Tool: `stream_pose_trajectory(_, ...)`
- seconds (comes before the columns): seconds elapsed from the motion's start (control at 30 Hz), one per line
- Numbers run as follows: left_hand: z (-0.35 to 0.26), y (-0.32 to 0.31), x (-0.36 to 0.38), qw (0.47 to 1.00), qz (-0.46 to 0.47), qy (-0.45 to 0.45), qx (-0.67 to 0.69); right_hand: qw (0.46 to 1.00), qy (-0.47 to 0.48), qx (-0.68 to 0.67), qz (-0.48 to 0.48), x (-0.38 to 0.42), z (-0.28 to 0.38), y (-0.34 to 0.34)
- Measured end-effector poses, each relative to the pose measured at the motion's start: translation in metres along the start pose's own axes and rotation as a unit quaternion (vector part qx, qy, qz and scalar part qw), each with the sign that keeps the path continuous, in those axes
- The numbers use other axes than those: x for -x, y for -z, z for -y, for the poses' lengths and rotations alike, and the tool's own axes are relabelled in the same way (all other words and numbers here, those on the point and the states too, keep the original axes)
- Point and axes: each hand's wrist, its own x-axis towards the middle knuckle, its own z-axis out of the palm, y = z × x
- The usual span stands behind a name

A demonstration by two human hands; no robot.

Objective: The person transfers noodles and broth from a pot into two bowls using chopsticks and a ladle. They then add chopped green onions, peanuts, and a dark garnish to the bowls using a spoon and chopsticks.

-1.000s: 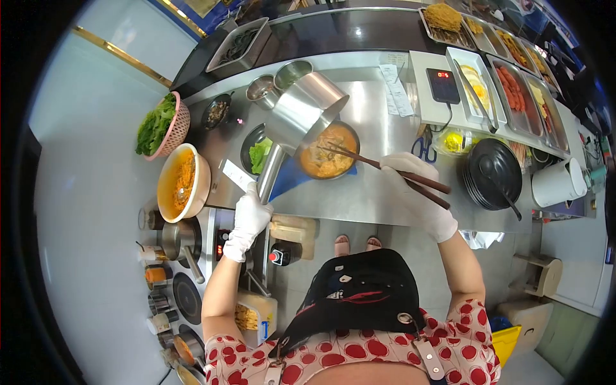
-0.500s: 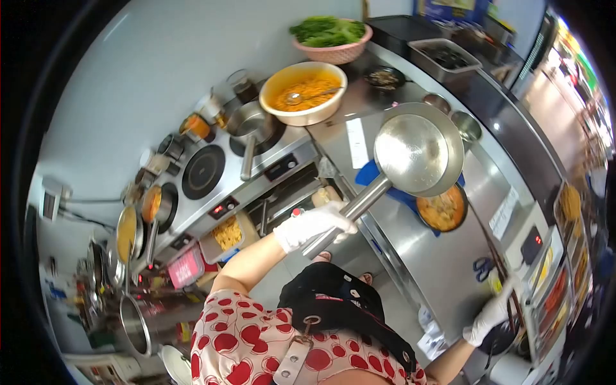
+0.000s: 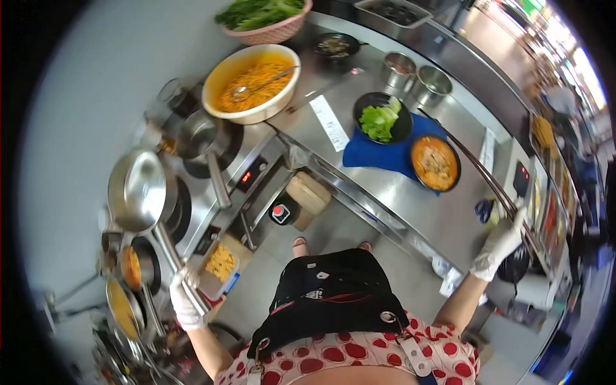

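Closed round the long metal handle of a saucepan (image 3: 136, 192), my gloved left hand (image 3: 185, 299) holds it over the cooktop at the left. The pan's shiny inside shows, with no food visible in it. My gloved right hand (image 3: 498, 249) grips long dark chopsticks (image 3: 478, 164) at the right side of the counter. Their tips reach toward a black bowl of lettuce (image 3: 380, 123) and a black bowl of orange soup (image 3: 436, 163). Both bowls stand on or against a blue cloth (image 3: 378, 158).
A large basin of orange food (image 3: 213, 110) and a pink basket of greens (image 3: 273, 33) stand at the back. Another saucepan (image 3: 196, 135) sits on the cooktop. Two metal cups, a paper slip (image 3: 328, 123) and scissors (image 3: 484, 210) lie about the counter.
The saucepan in my left hand has swung left from over the counter to the cooktop, uncovering the lettuce bowl. My right hand still holds the chopsticks. The view has turned.
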Motion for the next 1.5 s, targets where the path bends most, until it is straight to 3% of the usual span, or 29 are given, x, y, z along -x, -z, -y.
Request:
stream_pose_trajectory(0.07, 0.011, 0.065, -0.044, 0.999, -0.017, 0.034, -0.016, 0.998, 0.01, 0.048, -0.042, 0.025, 0.012, -0.02)
stream_pose_trajectory(0.17, 0.028, 0.155, -0.098, 0.99, 0.045, 0.129, 0.043, 0.994, 0.058, 0.092, 0.017, 0.064, 0.026, -0.06)
stream_pose_trajectory(0.27, 0.021, 0.126, -0.1, 0.991, 0.042, 0.105, 0.077, 0.972, 0.101, 0.2, 0.072, 0.086, 0.026, -0.087)
stream_pose_trajectory(0.33, 0.023, 0.143, -0.115, 0.986, 0.043, 0.13, 0.091, 0.961, 0.113, 0.239, 0.085, 0.097, 0.023, -0.104)
stream_pose_trajectory(0.5, 0.029, 0.161, -0.133, 0.979, 0.047, 0.143, 0.135, 0.959, 0.119, 0.246, 0.078, 0.107, 0.015, -0.124)
stream_pose_trajectory(0.67, 0.027, 0.161, -0.144, 0.986, 0.009, 0.135, 0.095, 0.972, 0.094, 0.205, 0.071, 0.091, 0.009, -0.125)
stream_pose_trajectory(0.73, 0.019, 0.157, -0.139, 0.987, -0.051, 0.137, -0.067, 0.981, 0.067, 0.174, 0.058, 0.08, 0.002, -0.121)
stream_pose_trajectory(0.8, 0.01, 0.127, -0.132, 0.984, -0.152, 0.093, -0.023, 0.979, 0.049, 0.195, -0.009, 0.07, 0.002, -0.114)
stream_pose_trajectory(0.83, 0.004, 0.129, -0.129, 0.98, -0.13, 0.003, -0.149, 0.974, 0.022, 0.226, -0.003, 0.061, 0.002, -0.109)
stream_pose_trajectory(0.87, 0.002, 0.163, -0.132, 0.967, -0.177, 0.034, -0.181, 0.984, -0.015, 0.167, 0.058, 0.047, -0.004, -0.098)
stream_pose_trajectory(0.9, 0.021, 0.212, -0.145, 0.929, -0.323, -0.015, -0.18, 0.984, -0.069, 0.162, 0.026, 0.058, 0.017, -0.125)
stream_pose_trajectory(0.93, 0.002, 0.144, -0.113, 0.885, -0.437, -0.108, -0.119, 0.955, 0.044, 0.273, 0.111, 0.048, 0.012, -0.123)
stream_pose_trajectory(0.97, 0.001, 0.133, -0.095, 0.866, -0.458, -0.148, -0.134, 0.954, 0.038, 0.237, 0.178, 0.023, -0.009, -0.119)
stream_pose_trajectory(1.0, 0.024, 0.16, -0.085, 0.816, -0.472, -0.219, -0.253, 0.972, -0.082, -0.043, 0.215, -0.012, -0.044, -0.114)
stream_pose_trajectory(1.03, 0.038, 0.17, -0.073, 0.781, -0.468, -0.25, -0.329, 0.903, -0.216, -0.3, 0.218, -0.036, -0.068, -0.123)
stream_pose_trajectory(1.07, 0.049, 0.167, -0.062, 0.745, -0.453, -0.272, -0.407, 0.629, -0.269, -0.518, 0.514, -0.014, -0.061, -0.172)
stream_pose_trajectory(1.13, 0.029, 0.113, -0.017, 0.713, -0.428, -0.277, -0.481, 0.727, -0.382, -0.48, 0.309, -0.004, -0.08, -0.222)
stream_pose_trajectory(1.17, 0.036, 0.116, -0.006, 0.714, -0.441, -0.266, -0.474, 0.868, -0.226, -0.305, 0.321, 0.036, -0.067, -0.262)
stream_pose_trajectory(1.2, 0.035, 0.118, 0.008, 0.724, -0.452, -0.226, -0.469, 0.813, -0.194, -0.281, 0.471, 0.067, -0.054, -0.287)
stream_pose_trajectory(1.23, 0.031, 0.126, 0.018, 0.715, -0.458, -0.244, -0.469, 0.745, -0.263, -0.323, 0.521, 0.107, -0.038, -0.309)
stream_pose_trajectory(1.27, 0.027, 0.132, 0.027, 0.703, -0.463, -0.262, -0.471, 0.846, -0.212, -0.214, 0.441, 0.155, -0.022, -0.332)
stream_pose_trajectory(1.3, 0.02, 0.149, 0.033, 0.679, -0.477, -0.263, -0.492, 0.854, -0.125, -0.133, 0.487, 0.185, -0.031, -0.344)
stream_pose_trajectory(1.33, 0.013, 0.173, 0.038, 0.655, -0.491, -0.263, -0.511, 0.807, -0.186, -0.193, 0.526, 0.233, -0.005, -0.355)
stream_pose_trajectory(1.37, 0.011, 0.201, 0.038, 0.631, -0.514, -0.282, -0.507, 0.791, -0.172, -0.159, 0.565, 0.274, 0.012, -0.363)
stream_pose_trajectory(1.4, -0.001, 0.223, 0.041, 0.608, -0.533, -0.283, -0.516, 0.736, -0.142, -0.183, 0.636, 0.311, 0.019, -0.372)
stream_pose_trajectory(1.43, -0.011, 0.251, 0.042, 0.581, -0.538, -0.274, -0.546, 0.729, -0.163, -0.193, 0.636, 0.352, 0.029, -0.375)
stream_pose_trajectory(1.47, -0.02, 0.284, 0.046, 0.555, -0.539, -0.264, -0.576, 0.684, -0.121, -0.234, 0.68, 0.395, 0.039, -0.379)
stream_pose_trajectory(1.5, -0.019, 0.324, 0.043, 0.572, -0.539, -0.237, -0.571, 0.642, -0.088, -0.253, 0.719, 0.434, 0.045, -0.384)
